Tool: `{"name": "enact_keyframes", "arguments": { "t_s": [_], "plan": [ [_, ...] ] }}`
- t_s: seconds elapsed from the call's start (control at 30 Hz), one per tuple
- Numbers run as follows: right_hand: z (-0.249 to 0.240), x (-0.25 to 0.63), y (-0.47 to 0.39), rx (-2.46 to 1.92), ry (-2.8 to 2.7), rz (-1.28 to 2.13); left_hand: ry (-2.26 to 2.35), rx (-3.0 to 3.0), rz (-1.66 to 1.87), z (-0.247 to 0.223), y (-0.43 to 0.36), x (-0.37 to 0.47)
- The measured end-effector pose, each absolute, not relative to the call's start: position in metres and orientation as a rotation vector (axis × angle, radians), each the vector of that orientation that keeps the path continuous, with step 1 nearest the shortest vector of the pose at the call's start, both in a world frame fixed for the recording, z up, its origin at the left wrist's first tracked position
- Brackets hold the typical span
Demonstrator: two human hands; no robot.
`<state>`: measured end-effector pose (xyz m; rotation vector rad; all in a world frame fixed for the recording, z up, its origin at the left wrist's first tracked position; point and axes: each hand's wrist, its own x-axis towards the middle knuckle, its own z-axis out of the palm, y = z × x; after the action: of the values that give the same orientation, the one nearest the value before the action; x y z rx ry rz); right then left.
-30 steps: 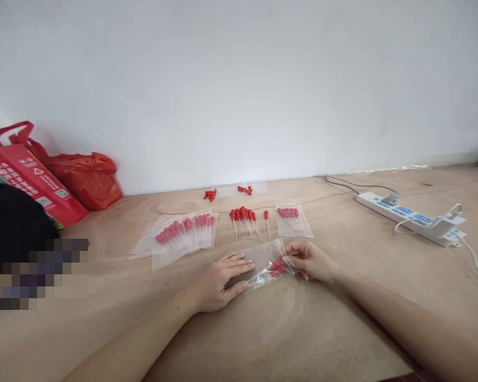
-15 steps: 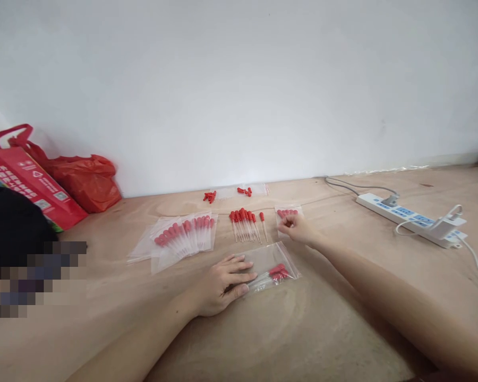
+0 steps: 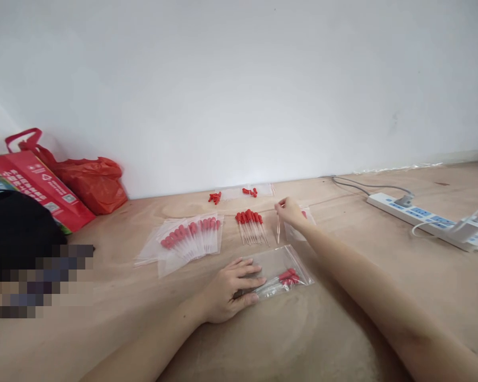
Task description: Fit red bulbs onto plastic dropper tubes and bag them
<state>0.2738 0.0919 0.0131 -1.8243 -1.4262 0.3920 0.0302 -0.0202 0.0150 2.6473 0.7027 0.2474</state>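
Observation:
My left hand point(image 3: 237, 289) lies flat, fingers spread, on the left part of a clear zip bag point(image 3: 266, 259) with red-topped droppers point(image 3: 289, 276) inside. My right hand point(image 3: 289, 210) pinches the top of a single dropper point(image 3: 278, 232), whose clear stem points down. Just left of it, several loose red-topped droppers point(image 3: 250, 225) lie side by side in a row. Partly under my right wrist is another small bag point(image 3: 295, 232) with red tops in it. Several filled bags point(image 3: 191, 233) are fanned out on the left.
Loose red caps point(image 3: 214, 198) and more red pieces point(image 3: 250, 192) on clear bags lie near the wall. A white power strip point(image 3: 422, 216) with cables is at the right. Red bags point(image 3: 91, 183) and a black item point(image 3: 19, 231) stand at the left.
My right hand has moved left from the small bag and taken hold of the separate dropper at the row's right end. My left hand stays on the clear bag. The view has shifted slightly.

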Motion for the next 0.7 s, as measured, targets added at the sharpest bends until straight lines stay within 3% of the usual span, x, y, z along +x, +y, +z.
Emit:
{"name": "enact_keyframes", "arguments": {
  "t_s": [0.17, 0.3, 0.7],
  "plan": [
    [0.006, 0.324, 0.037, -1.686, -1.125, 0.434, 0.723, 2.623, 0.244, 0.018, -0.021, 0.032],
    [-0.016, 0.341, -0.005, -1.352, -0.78, 0.66, 0.735, 2.615, 0.239, 0.017, -0.02, 0.031],
    [-0.013, 0.3, -0.029, -1.125, -0.606, 1.04, 0.708, 2.629, 0.27, 0.016, -0.02, 0.031]
  ]
}}
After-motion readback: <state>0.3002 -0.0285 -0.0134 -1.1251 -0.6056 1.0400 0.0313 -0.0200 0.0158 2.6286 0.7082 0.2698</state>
